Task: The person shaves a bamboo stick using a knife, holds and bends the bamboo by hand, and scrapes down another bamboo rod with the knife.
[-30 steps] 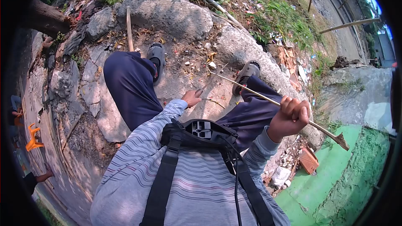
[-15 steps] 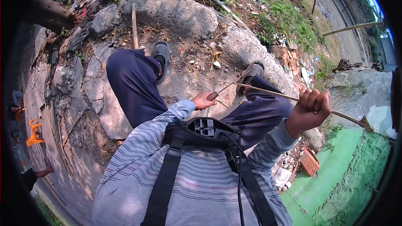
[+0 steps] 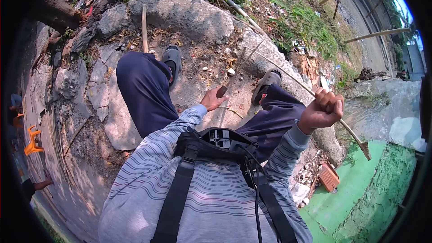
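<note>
My left hand (image 3: 213,99) is closed around the brown wooden handle of a knife (image 3: 222,91). Its narrow blade points up and to the right, toward the ground between my feet; the outline of its tip is hard to make out. In my right hand (image 3: 321,111), a fist grips a long thin stick (image 3: 288,73). The stick slants from near the knife's tip, past my right knee, to a dark, frayed end over the green concrete. Both hands are apart, the right one farther from my body.
Rough stones (image 3: 189,15) edge the ground ahead of my sandals (image 3: 172,60). A pole (image 3: 144,29) leans by my left knee. An orange hollow brick (image 3: 329,177) lies beside the green concrete (image 3: 355,180). Far left are an orange stool (image 3: 33,140) and another person's arm (image 3: 43,183).
The stick has tilted: its thin end moved up and its dark end dropped down and left. My right hand shifted slightly left. My left hand turned the knife to point more upward.
</note>
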### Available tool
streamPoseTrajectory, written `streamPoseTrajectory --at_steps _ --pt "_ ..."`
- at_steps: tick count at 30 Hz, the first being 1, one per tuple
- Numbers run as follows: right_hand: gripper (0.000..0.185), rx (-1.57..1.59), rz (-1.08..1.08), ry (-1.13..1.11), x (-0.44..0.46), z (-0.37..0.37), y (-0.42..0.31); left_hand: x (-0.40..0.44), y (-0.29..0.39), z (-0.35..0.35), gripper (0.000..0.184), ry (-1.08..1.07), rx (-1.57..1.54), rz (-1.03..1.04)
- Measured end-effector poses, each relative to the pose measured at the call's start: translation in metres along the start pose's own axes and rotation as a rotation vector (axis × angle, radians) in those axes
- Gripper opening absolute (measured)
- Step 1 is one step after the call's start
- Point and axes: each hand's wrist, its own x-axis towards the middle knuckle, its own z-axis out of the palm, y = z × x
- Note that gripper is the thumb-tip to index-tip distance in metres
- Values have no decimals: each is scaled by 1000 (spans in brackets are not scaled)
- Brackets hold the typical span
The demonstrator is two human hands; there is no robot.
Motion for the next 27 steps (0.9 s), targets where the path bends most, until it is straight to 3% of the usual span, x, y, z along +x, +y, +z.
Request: streamPoseTrajectory --at_steps 6,12,17,22,27 --pt "33 84 -34 54 -8 7 -34 -4 7 2 45 32 -26 50" --pt "28 31 -24 1 -24 -10 -7 -7 17 0 42 -28 -2 69" --pt "29 18 -17 41 -29 -3 -26 -4 11 7 40 -60 3 62" --pt "30 -4 -26 -28 -31 -15 -23 -8 25 0 42 -94 -50 -60" --pt "30 -1 -22 2 -35 -24 -26 -4 9 7 45 21 39 54"
